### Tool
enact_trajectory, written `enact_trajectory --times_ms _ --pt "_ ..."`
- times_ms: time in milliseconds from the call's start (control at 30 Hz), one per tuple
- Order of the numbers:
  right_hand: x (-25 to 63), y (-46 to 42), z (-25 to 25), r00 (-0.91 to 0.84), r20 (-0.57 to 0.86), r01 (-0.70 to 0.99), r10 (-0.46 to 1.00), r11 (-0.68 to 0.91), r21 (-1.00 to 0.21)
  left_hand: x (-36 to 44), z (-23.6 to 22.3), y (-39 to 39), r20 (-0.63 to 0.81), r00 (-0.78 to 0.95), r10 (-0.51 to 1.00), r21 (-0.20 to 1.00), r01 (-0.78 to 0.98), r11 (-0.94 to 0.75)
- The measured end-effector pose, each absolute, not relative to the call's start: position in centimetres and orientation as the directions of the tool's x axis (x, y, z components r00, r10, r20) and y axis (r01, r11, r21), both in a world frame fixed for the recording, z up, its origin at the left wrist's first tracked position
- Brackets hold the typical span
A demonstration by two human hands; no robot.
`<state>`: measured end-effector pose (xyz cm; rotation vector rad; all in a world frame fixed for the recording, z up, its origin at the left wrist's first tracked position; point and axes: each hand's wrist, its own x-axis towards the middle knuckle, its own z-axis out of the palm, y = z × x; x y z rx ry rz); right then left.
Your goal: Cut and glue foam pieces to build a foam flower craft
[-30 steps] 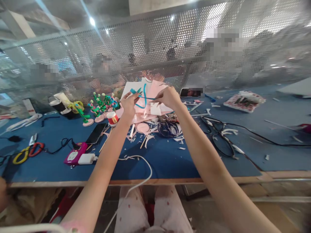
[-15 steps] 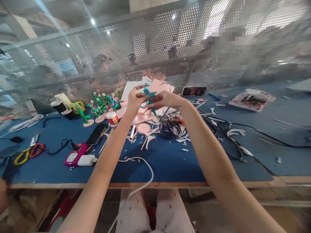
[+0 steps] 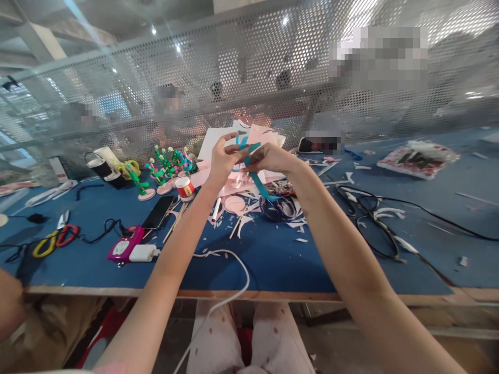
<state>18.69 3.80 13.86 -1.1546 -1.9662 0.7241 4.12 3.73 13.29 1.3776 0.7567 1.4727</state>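
Observation:
Both hands are raised close together over the heap of paper in the middle of the table. My left hand (image 3: pixel 225 158) is closed, fingertips pinching a teal paper strip (image 3: pixel 258 183). On the other side, my right hand (image 3: pixel 268 157) pinches the same strip between thumb and fingers. Part of the strip curls up between the hands; a longer end hangs down over a dark blue bowl-like thing (image 3: pixel 275 208). Pink paper sheets (image 3: pixel 262 136) lie behind the hands. My fingers hide where exactly the strip is gripped.
Left stand small green flower figures (image 3: pixel 167 166), a red-and-white cup (image 3: pixel 184 188), a dark phone (image 3: pixel 159 212), a purple power socket (image 3: pixel 127 244) and scissors (image 3: pixel 57 235). Black cables (image 3: pixel 374 228) and a patterned packet (image 3: pixel 417 160) lie right. A perforated metal screen (image 3: pixel 241 67) rises behind.
The teal strip's loose end now hangs longer and lower, reaching the dark bowl-like thing. Both hands still pinch it. The whole view has shifted slightly.

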Motion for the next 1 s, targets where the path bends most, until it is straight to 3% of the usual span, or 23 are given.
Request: enact_trajectory --times_ms 167,300,467,600,1000 --pt "19.0 3.4 14.5 -0.428 0.302 0.655 0.852 0.523 -0.545 3.7 14.1 3.2 0.329 0.045 0.943 0.874 -0.392 -0.286" --pt "19.7 3.4 14.9 -0.483 0.239 0.712 0.842 0.536 -0.454 3.7 14.2 3.3 0.287 -0.039 0.957 0.841 -0.468 -0.271" --pt "20.2 3.2 15.0 -0.543 0.132 0.697 0.829 0.533 -0.479 3.8 14.0 3.3 0.300 -0.028 0.954 0.846 -0.453 -0.280" --pt "20.2 3.2 14.9 -0.498 0.146 0.702 0.855 0.496 -0.511 3.7 14.0 3.4 0.306 0.000 0.952 0.864 -0.420 -0.277" --pt "19.3 3.0 14.5 -0.531 0.263 0.503 0.806 0.549 -0.667 3.2 14.0 4.0 0.291 -0.011 0.957 0.839 -0.477 -0.260"
